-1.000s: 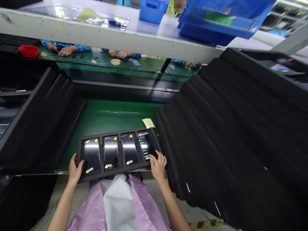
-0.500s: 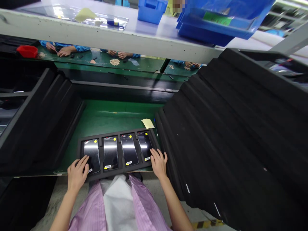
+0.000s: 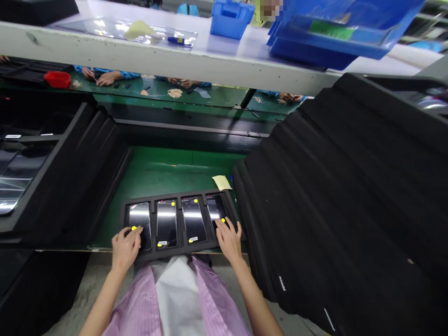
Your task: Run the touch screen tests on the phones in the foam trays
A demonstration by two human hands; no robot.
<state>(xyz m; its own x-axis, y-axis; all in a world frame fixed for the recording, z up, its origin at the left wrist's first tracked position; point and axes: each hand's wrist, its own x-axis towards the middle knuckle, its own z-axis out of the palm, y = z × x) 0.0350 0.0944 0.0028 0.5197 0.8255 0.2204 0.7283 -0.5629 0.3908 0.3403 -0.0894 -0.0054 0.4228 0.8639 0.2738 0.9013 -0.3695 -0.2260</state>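
A black foam tray (image 3: 151, 255) lies at the bench's front edge, holding several flat dark phone screens (image 3: 167, 228) in a row of slots. My left hand (image 3: 125, 249) is over the leftmost screen (image 3: 143, 215), fingers closed at a yellow round sticker (image 3: 134, 228). Over the rightmost screen (image 3: 214, 203), my right hand (image 3: 229, 239) has its fingertips at another yellow round sticker (image 3: 223, 220). The two middle screens keep yellow dots near the top and white labels near the bottom. My hands hide the lower parts of the outer screens.
Tall stacks of black foam trays rise at right (image 3: 315, 186) and left (image 3: 66, 177). A pale yellow paper note (image 3: 221, 182) lies behind the tray on the green bench (image 3: 157, 172). Blue bins (image 3: 232, 21) stand on the shelf above. Beyond, co-workers' hands (image 3: 108, 78) work near a red container (image 3: 58, 79).
The yellow dots at the tops of the outer screens are now lower, at my fingertips. Both hands have shifted over the screens, and the whole view has moved slightly.
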